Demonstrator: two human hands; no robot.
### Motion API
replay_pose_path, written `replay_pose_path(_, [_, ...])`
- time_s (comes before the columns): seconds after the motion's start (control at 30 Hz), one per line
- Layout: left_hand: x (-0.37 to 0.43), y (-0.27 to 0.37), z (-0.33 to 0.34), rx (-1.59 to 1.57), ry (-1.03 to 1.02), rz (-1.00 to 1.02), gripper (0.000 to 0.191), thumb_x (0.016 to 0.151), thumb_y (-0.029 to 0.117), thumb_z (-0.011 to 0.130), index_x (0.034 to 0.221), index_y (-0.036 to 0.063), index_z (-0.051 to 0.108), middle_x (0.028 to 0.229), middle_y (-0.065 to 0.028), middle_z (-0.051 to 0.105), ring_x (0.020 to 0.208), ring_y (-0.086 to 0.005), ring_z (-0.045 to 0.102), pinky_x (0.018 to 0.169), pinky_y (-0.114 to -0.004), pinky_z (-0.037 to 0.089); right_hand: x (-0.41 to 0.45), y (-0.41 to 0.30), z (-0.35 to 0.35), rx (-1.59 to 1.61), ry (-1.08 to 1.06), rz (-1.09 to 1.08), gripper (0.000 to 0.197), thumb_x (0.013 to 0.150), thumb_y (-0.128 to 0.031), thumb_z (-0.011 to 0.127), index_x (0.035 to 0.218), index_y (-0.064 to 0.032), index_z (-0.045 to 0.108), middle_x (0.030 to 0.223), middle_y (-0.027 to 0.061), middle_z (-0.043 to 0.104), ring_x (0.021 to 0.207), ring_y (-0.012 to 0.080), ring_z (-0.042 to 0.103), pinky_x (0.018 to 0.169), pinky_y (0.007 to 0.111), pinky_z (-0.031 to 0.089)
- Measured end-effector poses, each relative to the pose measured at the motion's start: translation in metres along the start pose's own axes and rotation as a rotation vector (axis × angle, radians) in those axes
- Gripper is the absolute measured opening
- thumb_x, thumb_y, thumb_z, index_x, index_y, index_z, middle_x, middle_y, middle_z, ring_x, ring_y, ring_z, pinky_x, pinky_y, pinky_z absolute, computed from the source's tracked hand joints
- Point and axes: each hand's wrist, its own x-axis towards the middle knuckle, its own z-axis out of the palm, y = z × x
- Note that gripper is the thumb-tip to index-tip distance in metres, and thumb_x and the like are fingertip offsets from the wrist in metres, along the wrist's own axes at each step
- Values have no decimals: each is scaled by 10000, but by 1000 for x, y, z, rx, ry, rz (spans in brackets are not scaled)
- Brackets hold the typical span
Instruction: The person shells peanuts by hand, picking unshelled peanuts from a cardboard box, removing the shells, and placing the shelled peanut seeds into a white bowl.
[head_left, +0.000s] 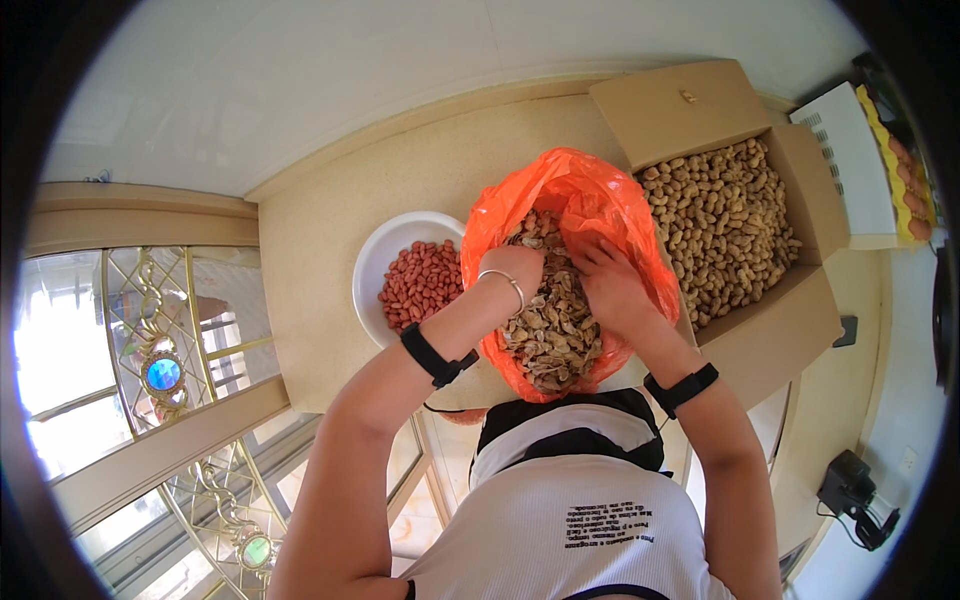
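Both hands are inside an orange-red plastic bag (499, 202) that stands gaping in front of me. Empty peanut shells (559, 337) fill much of it. My left hand (517, 268) is curled over the shells; its fingertips are hidden, so whether it holds anything is unclear. Against the bag's right inner side, my right hand (611, 285) has its fingers apart, with nothing visible in it. Left of the bag, a white bowl (367, 281) contains shelled red-skinned peanuts (420, 285), partly covered by my left forearm. Unshelled peanuts (724, 225) fill an opened cardboard box (814, 195) on the right.
All these stand on a beige countertop (315, 277) against a pale wall (375, 82). Gold-trimmed glass doors (161, 330) are at left. Eggs in a yellow tray (904, 180) lie beyond the box. A black device with a cable (847, 484) sits at lower right.
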Motion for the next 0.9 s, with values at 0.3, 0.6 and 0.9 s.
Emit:
replay_pose_path(0.3, [-19, -4, 9, -814, 376, 160, 404, 827, -22, 367, 1216, 50, 449, 898, -148, 538, 805, -288, 523, 752, -350, 437, -21, -10, -69, 517, 285, 284, 113, 755, -55, 555, 841, -31, 625, 902, 93, 608, 849, 266, 574, 714, 345, 475])
replay_pose_path(0.6, [-36, 12, 22, -986, 323, 202, 357, 824, -60, 312, 1042, 43, 575, 883, -117, 513, 733, -208, 524, 700, -295, 446, -91, 58, -77, 754, 517, 996, 148, 803, -108, 543, 908, -52, 630, 833, 133, 618, 724, 280, 600, 642, 352, 474])
replay_pose_path(0.9, [-52, 33, 24, -942, 434, 183, 270, 861, 20, 390, 1079, 44, 546, 714, -80, 504, 629, -175, 505, 614, -287, 421, -88, 68, -37, 417, 202, 913, 174, 735, -126, 615, 883, -35, 622, 789, 136, 607, 730, 282, 590, 623, 377, 467])
